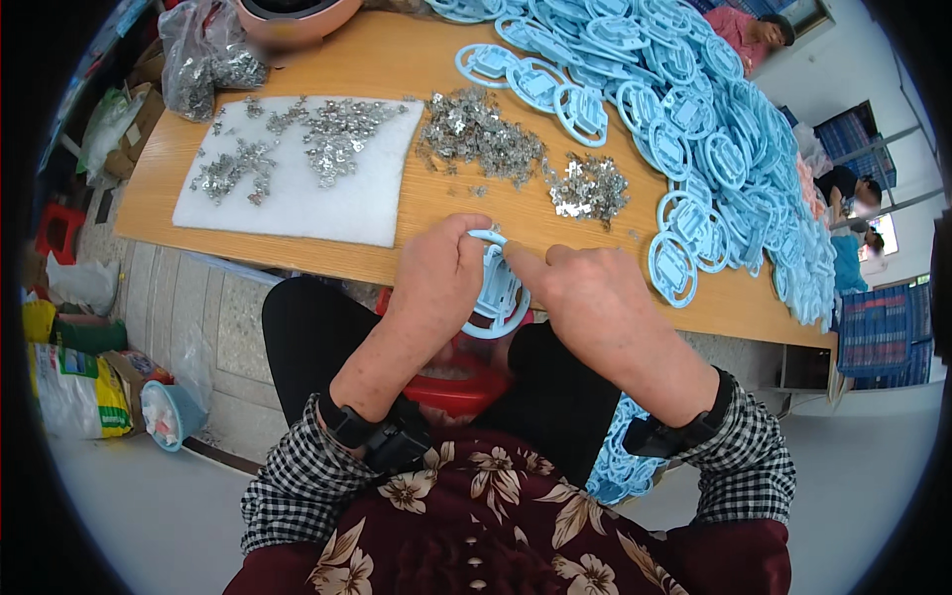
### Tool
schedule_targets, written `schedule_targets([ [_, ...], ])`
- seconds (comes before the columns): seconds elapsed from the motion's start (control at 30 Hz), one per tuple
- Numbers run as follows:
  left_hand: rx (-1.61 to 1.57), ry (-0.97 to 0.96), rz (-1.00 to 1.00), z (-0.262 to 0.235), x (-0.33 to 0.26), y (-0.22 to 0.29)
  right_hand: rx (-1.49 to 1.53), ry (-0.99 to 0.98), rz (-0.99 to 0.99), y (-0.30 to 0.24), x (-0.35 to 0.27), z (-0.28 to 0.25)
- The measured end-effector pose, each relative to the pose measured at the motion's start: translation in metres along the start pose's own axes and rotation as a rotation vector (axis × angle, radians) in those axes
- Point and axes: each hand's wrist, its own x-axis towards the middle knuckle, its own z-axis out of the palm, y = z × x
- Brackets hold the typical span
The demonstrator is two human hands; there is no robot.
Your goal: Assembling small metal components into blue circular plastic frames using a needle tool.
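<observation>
Near the front edge of the table, a light-blue oval plastic part with a slotted middle is held above my lap. My left hand is closed around its left side, thumb along the upper rim. On the upper right rim, the fingers of my right hand are bent and pressed against the part. Whether a small metal piece sits under those fingertips is hidden. Just beyond my hands lie a small heap of silver metal clips and a larger clip heap.
More clips lie on a white foam sheet. A big pile of blue oval parts covers the table's right side. Bags of clips and a pink bowl stand at the back. Below are a red stool and more blue parts.
</observation>
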Motion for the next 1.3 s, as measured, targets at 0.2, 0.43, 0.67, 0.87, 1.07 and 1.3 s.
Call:
schedule_targets([
  [0.2, -0.006, -0.044, -0.036, 0.002, 0.001, 0.004, 0.327, 0.196, 0.020, 0.013, -0.014, 0.027],
  [0.43, -0.037, -0.030, -0.056, -0.001, 0.001, 0.008, 0.276, 0.071, 0.063, 0.016, -0.009, 0.023],
  [0.67, -0.030, -0.031, -0.026, 0.001, 0.002, 0.007, 0.304, 0.134, 0.024, 0.016, -0.008, 0.021],
  [0.87, 0.017, -0.031, -0.011, -0.001, -0.001, 0.001, -0.010, 0.014, 0.024, -0.008, -0.001, 0.002],
  [1.07, -0.020, -0.017, 0.017, 0.005, 0.002, 0.001, 0.128, 0.063, 0.032, 0.008, -0.014, 0.015],
  [1.3, 0.073, -0.047, 0.022, 0.002, 0.002, 0.003, 0.028, -0.002, 0.125, -0.009, -0.008, 0.006],
])
